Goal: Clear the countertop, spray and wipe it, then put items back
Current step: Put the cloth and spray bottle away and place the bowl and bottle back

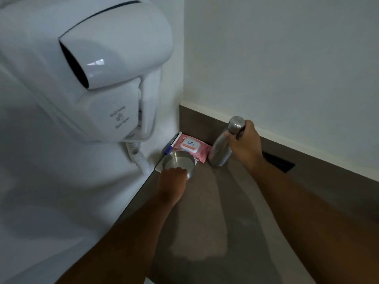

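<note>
A grey-brown countertop [207, 212] runs into a wall corner. My left hand [173, 181] grips the near rim of a steel bowl [178, 161], which stands near the left wall in the corner. My right hand [246, 143] is closed around the neck of a steel bottle [222, 149], tilted with its base on the counter beside the back ledge. A pink pack of wet wipes [189, 147] lies flat in the corner behind the bowl. A pen with a blue part [170, 145] rests along the left wall, partly hidden by the bowl.
A white wall-mounted hair dryer [98, 64] juts out from the left wall above the counter, its coiled cord [140, 158] hanging by the bowl. A dark slot [279, 161] is set in the counter by the back ledge, right of my right hand.
</note>
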Demonstrator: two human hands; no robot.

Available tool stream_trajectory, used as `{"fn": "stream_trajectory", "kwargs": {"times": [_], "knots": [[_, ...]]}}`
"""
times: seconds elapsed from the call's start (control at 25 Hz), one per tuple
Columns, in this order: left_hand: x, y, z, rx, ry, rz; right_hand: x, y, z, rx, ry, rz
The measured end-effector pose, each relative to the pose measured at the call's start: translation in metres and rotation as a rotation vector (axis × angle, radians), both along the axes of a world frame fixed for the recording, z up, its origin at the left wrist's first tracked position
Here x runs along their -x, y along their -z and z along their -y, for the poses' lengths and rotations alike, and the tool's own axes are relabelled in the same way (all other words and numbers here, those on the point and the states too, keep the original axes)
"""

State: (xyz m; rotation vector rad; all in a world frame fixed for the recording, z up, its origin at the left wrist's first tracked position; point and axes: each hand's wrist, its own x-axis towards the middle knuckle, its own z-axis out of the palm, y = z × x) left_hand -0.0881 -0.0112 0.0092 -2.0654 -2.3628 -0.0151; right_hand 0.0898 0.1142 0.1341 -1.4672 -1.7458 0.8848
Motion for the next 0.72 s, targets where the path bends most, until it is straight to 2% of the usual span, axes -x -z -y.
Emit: {"fn": "stream_trajectory", "kwargs": {"times": [0.24, 0.52, 0.72], "knots": [[-0.102, 0.007, 0.03, -0.077, 0.137, 0.152, -0.133, -0.019, 0.059, -0.05, 0.158, -0.178], [-0.255, 0.019, 0.017, -0.167, 0.387, 0.268, -0.328, -0.02, 0.091, -0.05, 0.382, -0.003], [-0.351, 0.018, -0.017, -0.241, 0.554, 0.383, -0.405, -0.027, 0.082, -0.07, 0.511, -0.002]]}}
